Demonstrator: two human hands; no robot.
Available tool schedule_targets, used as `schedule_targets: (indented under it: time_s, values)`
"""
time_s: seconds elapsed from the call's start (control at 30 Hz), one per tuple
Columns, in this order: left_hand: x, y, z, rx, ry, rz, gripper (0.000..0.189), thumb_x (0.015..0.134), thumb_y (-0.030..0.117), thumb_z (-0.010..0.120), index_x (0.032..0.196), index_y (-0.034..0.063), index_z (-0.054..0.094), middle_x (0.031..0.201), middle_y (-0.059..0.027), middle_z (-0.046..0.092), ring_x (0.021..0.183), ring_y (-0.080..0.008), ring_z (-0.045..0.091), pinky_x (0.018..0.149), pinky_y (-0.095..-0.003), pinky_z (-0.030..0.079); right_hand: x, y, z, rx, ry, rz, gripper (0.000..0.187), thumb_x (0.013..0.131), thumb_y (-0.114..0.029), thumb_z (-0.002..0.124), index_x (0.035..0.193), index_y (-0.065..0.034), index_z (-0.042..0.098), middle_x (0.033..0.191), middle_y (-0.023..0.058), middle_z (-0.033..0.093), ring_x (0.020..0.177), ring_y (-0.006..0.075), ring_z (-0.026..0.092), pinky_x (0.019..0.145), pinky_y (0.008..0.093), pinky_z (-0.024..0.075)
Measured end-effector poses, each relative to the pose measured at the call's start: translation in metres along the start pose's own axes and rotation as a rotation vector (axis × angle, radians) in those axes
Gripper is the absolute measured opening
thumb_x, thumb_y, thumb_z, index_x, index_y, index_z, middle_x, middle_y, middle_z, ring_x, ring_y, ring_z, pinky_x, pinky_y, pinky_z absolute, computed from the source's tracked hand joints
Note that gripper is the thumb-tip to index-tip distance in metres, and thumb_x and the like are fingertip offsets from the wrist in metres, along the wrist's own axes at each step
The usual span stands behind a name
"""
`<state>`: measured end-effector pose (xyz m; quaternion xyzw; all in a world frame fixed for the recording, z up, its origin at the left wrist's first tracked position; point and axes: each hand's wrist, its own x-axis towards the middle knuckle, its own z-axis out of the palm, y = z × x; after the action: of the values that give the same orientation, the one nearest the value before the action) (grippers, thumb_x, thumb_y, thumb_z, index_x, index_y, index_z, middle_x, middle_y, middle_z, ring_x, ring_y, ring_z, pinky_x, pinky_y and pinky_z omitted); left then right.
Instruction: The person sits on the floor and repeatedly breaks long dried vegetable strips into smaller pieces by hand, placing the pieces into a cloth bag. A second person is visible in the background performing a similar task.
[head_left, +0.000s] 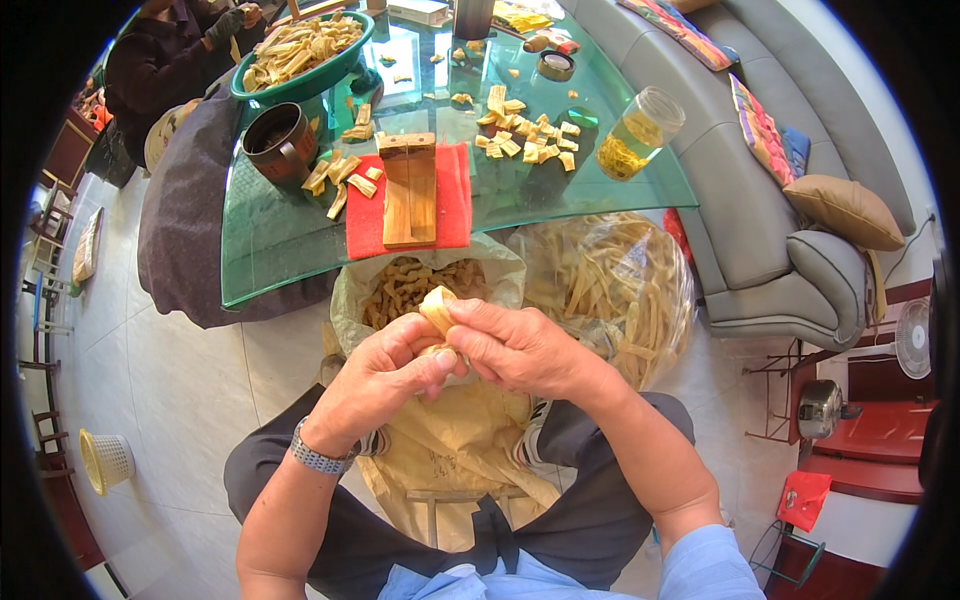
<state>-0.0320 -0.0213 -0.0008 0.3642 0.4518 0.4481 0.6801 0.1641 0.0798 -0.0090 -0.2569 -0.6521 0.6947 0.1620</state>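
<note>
Between my two hands is a pale, curled strip of dried plant material (437, 309), above the mouth of an open sack. My right hand (510, 345) pinches its upper end between thumb and fingers. My left hand (397, 364) holds its lower part, partly hidden by the fingers. Brown twisted dried pieces (420, 283) fill the sack. Beyond it, on the glass table, a wooden block with a slot and an upright end (409, 217) rests on a red cloth (454, 202). Cut pale pieces (536, 139) lie behind it to the right, others (337, 172) to its left.
A clear bag of long pale strips (607, 285) stands right of the sack. On the glass table (285, 262) are a dark mug (279, 142), a green basin of strips (360, 45) and a glass jar (641, 135). A person (161, 67) sits at the upper left; a grey sofa (750, 217) stands right.
</note>
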Motion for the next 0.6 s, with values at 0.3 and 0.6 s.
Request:
schedule_targets:
  time_s: [0.3,0.6]
  values:
    - [0.011,-0.011,0.001,-0.218,0.12,0.014,0.025,0.108,0.027,0.048,0.123,0.0082,0.056,0.097,-0.0019,0.066,0.079,-0.0097,0.067,0.072,-0.022,0.05,0.0,-0.014,0.013,-0.21,0.182,-0.057,0.056,0.097,-0.014,0.074,0.146,-0.0034,0.05,0.083,0.0042,0.07,0.068,0.0082,0.065,0.064,0.0251,0.0544]
    - [-0.007,0.007,-0.006,-0.325,0.014,-0.003,0.035,0.105,0.021,0.05,0.134,-0.0004,0.049,0.101,-0.0145,0.066,0.08,-0.0212,0.07,0.074,-0.0329,0.059,0.013,-0.001,0.018,0.237,0.058,0.246,0.018,0.105,-0.02,0.062,0.115,-0.0048,0.06,0.085,-0.0011,0.066,0.069,0.0021,0.059,0.059,0.0207,0.0476]
